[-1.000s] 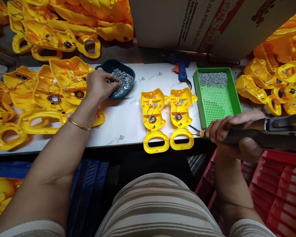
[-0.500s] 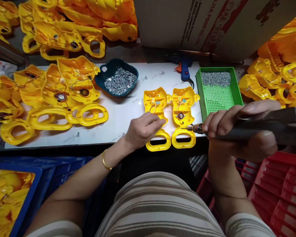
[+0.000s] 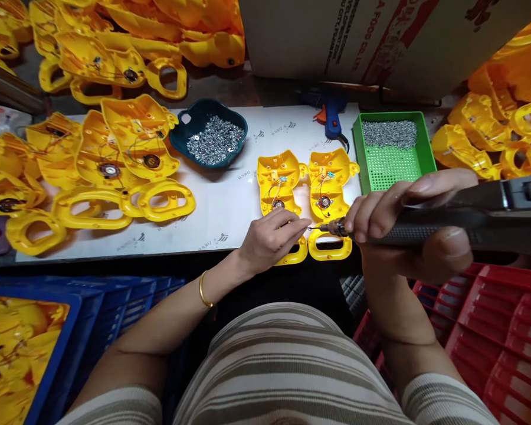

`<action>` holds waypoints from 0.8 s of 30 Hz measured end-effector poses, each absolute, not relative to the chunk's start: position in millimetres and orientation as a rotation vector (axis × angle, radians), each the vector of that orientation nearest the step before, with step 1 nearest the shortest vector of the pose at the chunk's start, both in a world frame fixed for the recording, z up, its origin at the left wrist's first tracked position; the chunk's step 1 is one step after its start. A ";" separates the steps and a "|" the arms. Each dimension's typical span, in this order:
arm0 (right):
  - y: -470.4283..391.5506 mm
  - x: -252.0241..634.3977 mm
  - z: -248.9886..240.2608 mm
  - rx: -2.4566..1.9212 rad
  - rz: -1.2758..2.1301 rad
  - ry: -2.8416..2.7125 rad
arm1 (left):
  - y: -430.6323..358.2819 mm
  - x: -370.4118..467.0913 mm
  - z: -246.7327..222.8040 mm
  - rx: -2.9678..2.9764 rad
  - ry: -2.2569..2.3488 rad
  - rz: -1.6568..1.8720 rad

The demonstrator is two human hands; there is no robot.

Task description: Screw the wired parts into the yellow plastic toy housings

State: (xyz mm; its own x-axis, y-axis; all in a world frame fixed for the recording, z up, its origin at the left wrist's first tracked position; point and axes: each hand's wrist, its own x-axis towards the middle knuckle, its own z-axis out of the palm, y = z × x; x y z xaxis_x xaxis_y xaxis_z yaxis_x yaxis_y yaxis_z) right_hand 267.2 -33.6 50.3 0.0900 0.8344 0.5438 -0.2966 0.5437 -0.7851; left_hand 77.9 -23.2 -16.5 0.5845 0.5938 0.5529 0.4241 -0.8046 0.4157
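Note:
My right hand [image 3: 407,221] is wrapped round a dark electric screwdriver [image 3: 460,227], its bit pointing left. At the bit's tip, my left hand [image 3: 277,236] is pinched; something tiny shows at its fingertips, too small to name for sure. Two yellow plastic shells, the left one [image 3: 277,177] and the right one [image 3: 330,177], lie side by side below and behind the hands, open side up, with wires and a round part inside each. Their ring-shaped handles [image 3: 330,257] reach the table's front edge. The left hand partly covers the left shell's handle.
A dark teal bowl [image 3: 179,141] and a green basket [image 3: 429,156] hold small metal parts. Behind the shells lies a blue glue gun [image 3: 331,118]. More yellow shells [image 3: 137,136] are piled at left and right. A cardboard box [image 3: 305,47] stands behind; blue [image 3: 86,313] and red crates [image 3: 482,324] flank me.
My left hand has moved right, its fingertips now at the screwdriver's tip. My right hand has shifted left with the screwdriver. The view has shifted slightly.

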 end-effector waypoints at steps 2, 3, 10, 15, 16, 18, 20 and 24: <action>-33.6 266.4 52.8 -0.547 0.898 -1.194 | -25.2 78.3 -15.8 2.479 0.886 0.993; -33.9 266.3 53.9 -0.549 0.898 -1.194 | -26.0 78.4 -15.2 2.428 0.897 0.966; -36.2 269.3 50.8 -0.545 0.971 -1.224 | -27.8 81.8 -14.0 2.248 0.854 0.822; -35.4 267.0 46.8 -0.548 0.987 -1.239 | -27.8 81.1 -15.9 2.286 0.859 0.836; -35.6 265.9 45.7 -0.558 0.995 -1.239 | -28.0 80.4 -15.4 2.312 0.861 0.832; -36.5 263.9 42.9 -0.581 1.012 -1.233 | -28.4 78.9 -13.5 2.358 0.857 0.813; -37.0 263.1 40.1 -0.593 1.031 -1.218 | -28.9 77.8 -11.0 2.378 0.851 0.788; -35.9 264.9 41.5 -0.670 1.201 -1.261 | -30.6 77.0 -8.2 2.375 0.847 0.751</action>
State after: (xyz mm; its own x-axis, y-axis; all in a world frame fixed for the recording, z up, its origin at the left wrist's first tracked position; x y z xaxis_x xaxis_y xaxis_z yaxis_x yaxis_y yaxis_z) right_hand 264.9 -35.9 41.5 -0.1242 0.9289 0.3488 -0.3028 0.2993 -0.9049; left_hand 77.0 -30.6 -8.2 0.6534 0.6835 0.3254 0.4046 -0.6786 0.6131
